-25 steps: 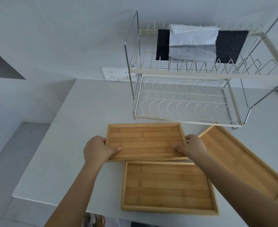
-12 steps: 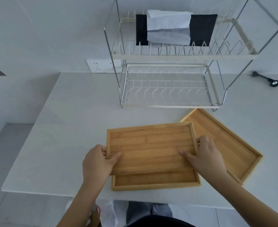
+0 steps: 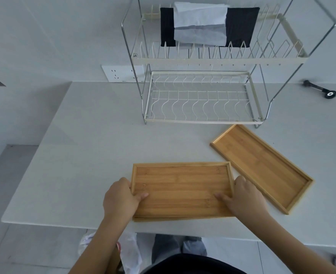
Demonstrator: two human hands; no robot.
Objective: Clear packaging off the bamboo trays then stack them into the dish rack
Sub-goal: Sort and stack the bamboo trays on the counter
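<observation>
1. You hold the stack of trays (image 3: 183, 191) at the front edge of the tabletop (image 3: 96, 147). Your left hand (image 3: 121, 198) grips its left side, thumb on the top face and fingers curled over the rim. Your right hand (image 3: 246, 198) grips its right side the same way.
2. A thin second edge shows under the stack's front rim, so it looks like 2 trays nested together, though you cannot see the lower one clearly.
3. 1 more tray (image 3: 262, 167) lies apart, angled toward the right edge of the tabletop, between the stack and the dish rack (image 3: 202, 121).
4. No wrapping shows on any tray, so the packaging step appears done. A crumpled plastic bag (image 3: 129, 252) sits below the front edge, by your legs; whether it is the packaging you cannot tell.
5. The rack stands at the back edge. Its lower shelf holds nothing; the upper shelf carries a dark cloth (image 3: 240, 26) and a sheet of white paper (image 3: 200, 22).
6. No tray is in the rack yet, so that whole step is left: the stack and the loose tray all need to go in.
</observation>
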